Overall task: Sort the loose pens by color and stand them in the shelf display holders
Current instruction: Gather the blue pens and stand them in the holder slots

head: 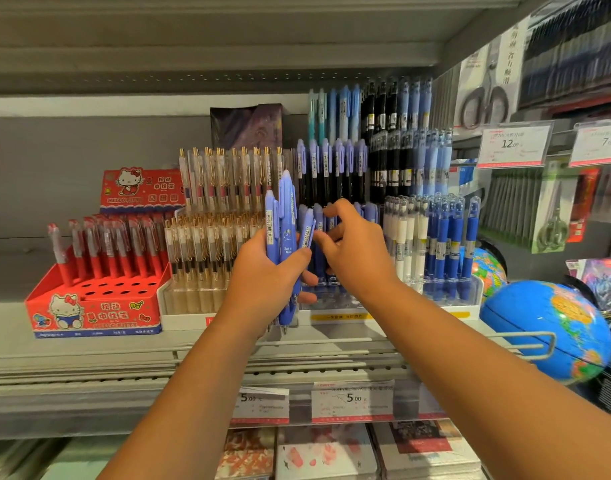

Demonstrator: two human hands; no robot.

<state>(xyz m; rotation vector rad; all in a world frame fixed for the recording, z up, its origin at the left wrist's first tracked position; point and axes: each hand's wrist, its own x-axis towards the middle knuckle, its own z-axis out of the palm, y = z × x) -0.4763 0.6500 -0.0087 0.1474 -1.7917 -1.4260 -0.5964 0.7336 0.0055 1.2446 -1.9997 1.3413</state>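
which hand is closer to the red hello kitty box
Left. The left hand, gripping blue pens, is right of the red box; the right hand is farther right.

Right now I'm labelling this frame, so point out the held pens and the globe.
held pens [286, 209]: head view, barrel of the tallest pen.
globe [520, 315]: head view, blue ocean area.

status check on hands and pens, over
Left grip holding periwinkle pen bundle. Right grip at one tilted pen, hold unclear. Matching pen rows right behind; no obstruction seen.
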